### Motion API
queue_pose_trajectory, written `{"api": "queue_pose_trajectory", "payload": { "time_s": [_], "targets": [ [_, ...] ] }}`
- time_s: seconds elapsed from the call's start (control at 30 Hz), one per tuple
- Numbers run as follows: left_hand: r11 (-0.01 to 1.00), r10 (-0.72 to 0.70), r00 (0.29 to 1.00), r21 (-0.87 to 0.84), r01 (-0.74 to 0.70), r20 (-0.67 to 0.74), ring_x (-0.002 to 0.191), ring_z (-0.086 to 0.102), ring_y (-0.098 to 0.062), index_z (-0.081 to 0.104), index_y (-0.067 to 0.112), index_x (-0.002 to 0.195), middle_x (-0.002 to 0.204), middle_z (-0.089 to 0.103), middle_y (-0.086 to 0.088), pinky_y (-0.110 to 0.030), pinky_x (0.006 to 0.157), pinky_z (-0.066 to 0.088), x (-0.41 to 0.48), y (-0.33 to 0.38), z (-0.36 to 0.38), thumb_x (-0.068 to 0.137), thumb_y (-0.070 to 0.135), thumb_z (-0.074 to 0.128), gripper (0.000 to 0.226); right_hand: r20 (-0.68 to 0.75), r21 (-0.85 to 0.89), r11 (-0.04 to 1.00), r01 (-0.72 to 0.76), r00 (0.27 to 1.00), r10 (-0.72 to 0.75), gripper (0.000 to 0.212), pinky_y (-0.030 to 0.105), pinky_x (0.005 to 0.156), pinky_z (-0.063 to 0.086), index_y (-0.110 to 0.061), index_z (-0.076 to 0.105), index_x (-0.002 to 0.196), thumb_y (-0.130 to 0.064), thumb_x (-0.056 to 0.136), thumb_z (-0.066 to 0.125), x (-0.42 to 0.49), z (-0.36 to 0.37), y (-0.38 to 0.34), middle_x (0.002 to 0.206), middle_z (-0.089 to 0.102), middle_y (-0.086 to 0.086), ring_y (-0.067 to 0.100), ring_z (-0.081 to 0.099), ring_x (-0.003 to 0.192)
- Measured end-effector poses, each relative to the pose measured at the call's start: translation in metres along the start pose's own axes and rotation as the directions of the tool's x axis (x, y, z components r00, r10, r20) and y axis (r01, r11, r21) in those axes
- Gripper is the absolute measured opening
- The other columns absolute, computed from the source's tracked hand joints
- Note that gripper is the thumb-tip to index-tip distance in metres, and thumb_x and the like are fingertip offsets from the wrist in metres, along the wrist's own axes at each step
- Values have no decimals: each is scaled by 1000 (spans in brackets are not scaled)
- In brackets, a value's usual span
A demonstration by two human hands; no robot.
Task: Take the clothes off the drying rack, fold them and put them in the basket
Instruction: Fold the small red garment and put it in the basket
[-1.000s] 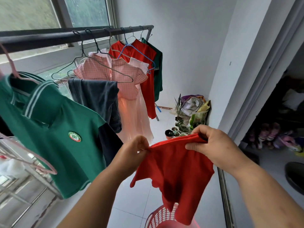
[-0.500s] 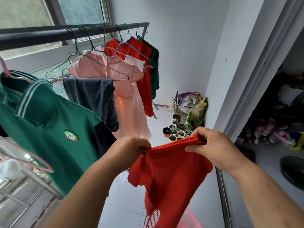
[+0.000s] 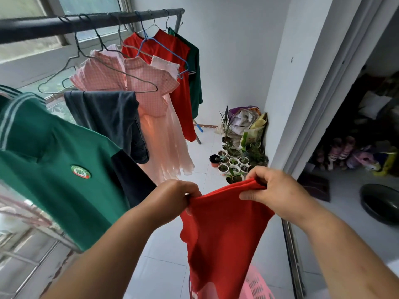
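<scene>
One red shirt (image 3: 222, 234), plain and creased, is hanging over the one pink basket (image 3: 257, 283), left hand (image 3: 172, 201) and right hand (image 3: 278, 195) each pinching its top edge with curled fingers, five garments (image 3: 54, 158) hanging along the rack rail (image 3: 64, 26) beyond.

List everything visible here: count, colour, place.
red garment: one, red, held over basket
basket: one, pink, floor, bottom edge
drying rack: one, dark, top left
green polo shirt: one, green, rack, nearest
grey garment: one, dark grey, on hanger
pink dress: one, pink, mid-rack
red shirt: one, red, far rack
green top: one, dark green, rack end
potted plants: several, white pots, corner floor
basin: one, black, right floor
left hand: grips garment's top edge
right hand: grips garment's top edge
</scene>
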State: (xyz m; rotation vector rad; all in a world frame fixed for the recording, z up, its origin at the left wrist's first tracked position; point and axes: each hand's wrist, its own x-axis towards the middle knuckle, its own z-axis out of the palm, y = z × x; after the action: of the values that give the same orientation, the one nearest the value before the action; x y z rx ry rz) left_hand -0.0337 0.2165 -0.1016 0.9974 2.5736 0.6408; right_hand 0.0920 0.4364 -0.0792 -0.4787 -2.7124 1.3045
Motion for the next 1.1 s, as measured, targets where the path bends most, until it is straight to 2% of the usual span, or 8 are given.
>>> {"api": "queue_pose_trajectory", "payload": {
  "time_s": [0.13,0.23,0.37,0.47,0.67,0.8,0.93,1.1],
  "targets": [
    [990,143,987,8,-144,69,81,60,5,70,30,93,79,63,28,-20,73,50,5,-1,9,84,-1,50,39,-12,39,998,-50,999,51,26,31,59,47,-33,63,78,-30,69,87,-4,-1,13,60,60,-12,8,55,58],
    [983,180,967,-77,-168,179,85,60,1,65,37,87,85,64,25,-21,79,50,2,5,11,80,2,46,40,-10,59,994,-86,996,87,25,30,60,49,-33,64,78,-28,70,87,-7,0,24,60,62,-15,5,56,59],
    [972,216,922,-155,-174,321,103,57,0,55,51,80,116,61,25,-23,92,47,-4,2,24,77,34,57,17,-5,84,989,-125,992,126,23,24,61,46,-31,64,75,-25,71,86,-14,9,40,62,64,-17,-2,55,58],
    [967,254,925,-87,-239,283,94,56,-1,47,52,76,116,58,26,-24,84,50,-2,-7,49,74,59,67,22,21,82,981,-175,985,174,22,26,64,47,-30,64,75,-26,71,85,-18,18,54,66,65,-17,0,57,62],
    [971,223,952,-129,-199,211,86,57,-2,49,29,83,99,52,28,-20,74,50,2,-21,97,77,15,74,29,120,106,963,-247,965,235,26,30,70,56,-37,63,78,-21,74,84,-29,41,86,71,65,-14,2,61,67],
    [969,200,953,-187,-159,226,89,47,25,58,6,102,90,50,31,-5,70,41,-3,-25,127,81,3,67,23,175,96,952,-290,947,271,26,44,80,57,-35,64,81,-16,77,81,-39,52,106,74,68,-10,13,67,75],
    [956,190,926,-274,-100,325,103,47,24,47,15,79,118,56,30,-6,75,44,-11,-33,152,80,-4,59,22,224,108,934,-339,924,310,28,42,83,56,-34,66,81,-10,77,79,-51,62,125,76,71,-8,11,69,77],
    [944,205,879,-323,-62,430,110,44,24,41,19,74,126,54,29,-5,80,43,-21,-31,173,82,-5,57,30,294,77,912,-404,883,366,32,37,83,57,-37,65,81,-9,78,78,-65,74,148,77,71,-13,4,69,76]
  ]
}}
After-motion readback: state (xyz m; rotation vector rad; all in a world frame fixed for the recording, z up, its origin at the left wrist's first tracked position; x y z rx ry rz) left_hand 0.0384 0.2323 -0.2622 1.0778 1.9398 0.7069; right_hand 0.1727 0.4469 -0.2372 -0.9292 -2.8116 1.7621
